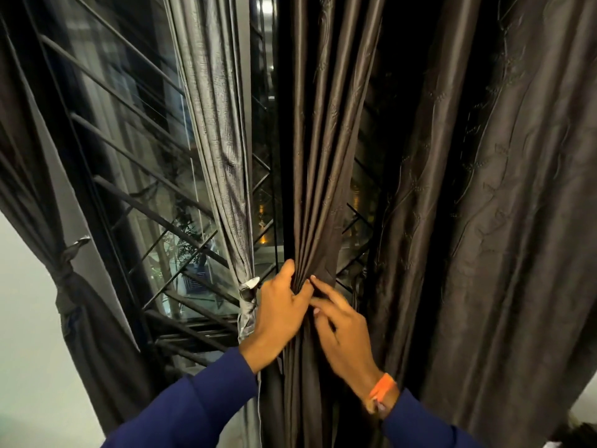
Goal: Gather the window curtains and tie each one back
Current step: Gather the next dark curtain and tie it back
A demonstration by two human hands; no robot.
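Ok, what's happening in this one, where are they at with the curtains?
A person is bunching a dark brown curtain at the window. The left hand grips the gathered pleats while the right hand has its fingers laid on the folds. This curtain isn't tied yet. Two others, a grey curtain and a dark curtain at far left, are already knotted back.

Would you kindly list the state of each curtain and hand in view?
far-left dark curtain: gathered, knotted back
grey curtain: gathered, tied low
middle dark curtain: bunched, not yet tied
right dark curtain: hanging loose
left hand: grips the bunch
right hand: fingers extended, touching the folds
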